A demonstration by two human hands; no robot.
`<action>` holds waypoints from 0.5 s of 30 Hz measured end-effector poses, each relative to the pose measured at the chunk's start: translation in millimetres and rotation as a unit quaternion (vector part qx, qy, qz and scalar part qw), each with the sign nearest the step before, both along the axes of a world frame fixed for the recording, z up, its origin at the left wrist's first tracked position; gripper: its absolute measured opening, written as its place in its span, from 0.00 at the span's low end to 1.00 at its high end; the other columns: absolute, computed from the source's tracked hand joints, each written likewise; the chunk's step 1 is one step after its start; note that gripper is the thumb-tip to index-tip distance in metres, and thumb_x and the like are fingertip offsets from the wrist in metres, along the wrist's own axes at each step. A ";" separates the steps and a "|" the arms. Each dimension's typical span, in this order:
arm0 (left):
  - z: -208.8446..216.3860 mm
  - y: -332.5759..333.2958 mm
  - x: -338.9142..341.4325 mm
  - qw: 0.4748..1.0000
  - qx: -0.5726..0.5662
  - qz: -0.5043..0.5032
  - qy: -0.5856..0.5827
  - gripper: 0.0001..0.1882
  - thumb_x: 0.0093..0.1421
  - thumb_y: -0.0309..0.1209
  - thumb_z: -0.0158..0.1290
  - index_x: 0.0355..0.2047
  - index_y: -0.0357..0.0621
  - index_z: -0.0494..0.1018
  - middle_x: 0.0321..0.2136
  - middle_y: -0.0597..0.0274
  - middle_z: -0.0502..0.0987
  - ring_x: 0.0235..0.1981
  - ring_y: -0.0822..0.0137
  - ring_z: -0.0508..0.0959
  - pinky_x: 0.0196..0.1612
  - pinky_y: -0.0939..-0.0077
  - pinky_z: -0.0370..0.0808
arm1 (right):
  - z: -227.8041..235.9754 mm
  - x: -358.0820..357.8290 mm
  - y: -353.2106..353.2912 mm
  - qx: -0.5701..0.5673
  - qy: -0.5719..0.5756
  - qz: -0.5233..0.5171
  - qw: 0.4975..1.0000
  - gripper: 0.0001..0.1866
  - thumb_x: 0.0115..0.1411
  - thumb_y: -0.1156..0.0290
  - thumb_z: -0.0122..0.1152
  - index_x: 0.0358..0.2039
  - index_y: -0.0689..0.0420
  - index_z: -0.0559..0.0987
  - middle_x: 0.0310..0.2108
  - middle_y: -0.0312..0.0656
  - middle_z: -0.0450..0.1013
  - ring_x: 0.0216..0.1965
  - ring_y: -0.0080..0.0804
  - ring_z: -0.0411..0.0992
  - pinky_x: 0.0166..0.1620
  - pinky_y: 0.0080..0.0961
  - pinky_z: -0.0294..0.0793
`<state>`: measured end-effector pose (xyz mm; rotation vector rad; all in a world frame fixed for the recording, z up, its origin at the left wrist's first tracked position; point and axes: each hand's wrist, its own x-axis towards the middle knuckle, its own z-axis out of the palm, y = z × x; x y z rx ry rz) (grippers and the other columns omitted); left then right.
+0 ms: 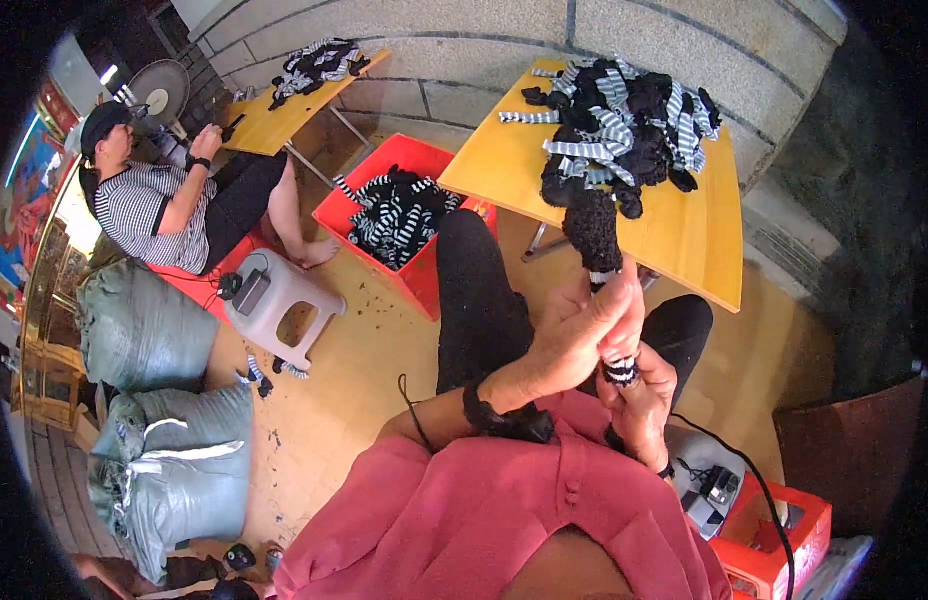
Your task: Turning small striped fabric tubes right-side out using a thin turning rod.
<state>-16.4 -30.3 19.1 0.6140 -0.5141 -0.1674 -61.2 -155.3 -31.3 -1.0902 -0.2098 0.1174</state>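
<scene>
the person's left hand (572, 335) has its fingers closed narrowly around a fuzzy black knit piece (592, 232) that points to twelve o'clock, across the near edge of a yellow tabletop (706, 230). the right hand (646, 408), at five o'clock from it, pinches a striped knit band (621, 372). beyond, at twelve, lies a knitwear heap (624, 125); at ten, a filled red bin (421, 290).
</scene>
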 end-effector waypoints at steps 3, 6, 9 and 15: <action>12.3 11.4 5.0 0.998 -0.002 0.055 -0.039 0.19 0.62 0.46 0.42 0.43 0.43 0.60 0.18 0.61 0.67 0.17 0.69 0.67 0.23 0.73 0.67 | -6.8 -2.0 -1.0 -0.035 -0.019 -0.025 0.999 0.08 0.58 0.71 0.55 0.32 0.63 0.74 0.18 0.33 0.66 0.17 0.16 0.58 0.20 0.13 0.53; 20.7 19.6 10.5 0.993 -0.001 0.113 -0.044 0.18 0.64 0.45 0.40 0.43 0.44 0.61 0.21 0.60 0.68 0.18 0.67 0.69 0.24 0.70 0.69 | -7.7 -9.0 -3.8 -0.098 0.001 -0.053 0.994 0.08 0.59 0.71 0.54 0.29 0.63 0.72 0.16 0.33 0.65 0.15 0.15 0.56 0.18 0.13 0.50; 26.5 19.8 8.2 0.996 0.003 0.090 -0.019 0.17 0.64 0.44 0.40 0.39 0.42 0.62 0.18 0.62 0.66 0.16 0.69 0.67 0.22 0.73 0.66 | -18.5 -8.8 -8.2 -0.174 -0.069 -0.110 0.976 0.06 0.58 0.72 0.55 0.27 0.62 0.73 0.16 0.31 0.65 0.15 0.14 0.56 0.19 0.12 0.52; 0.6 -2.2 -1.9 0.998 0.011 -0.056 0.014 0.14 0.64 0.39 0.42 0.31 0.39 0.64 0.12 0.72 0.56 0.13 0.78 0.56 0.18 0.81 0.54 | -11.1 -1.3 -5.7 -0.249 -0.160 -0.173 0.939 0.06 0.58 0.71 0.56 0.28 0.61 0.74 0.18 0.31 0.68 0.16 0.13 0.60 0.19 0.11 0.54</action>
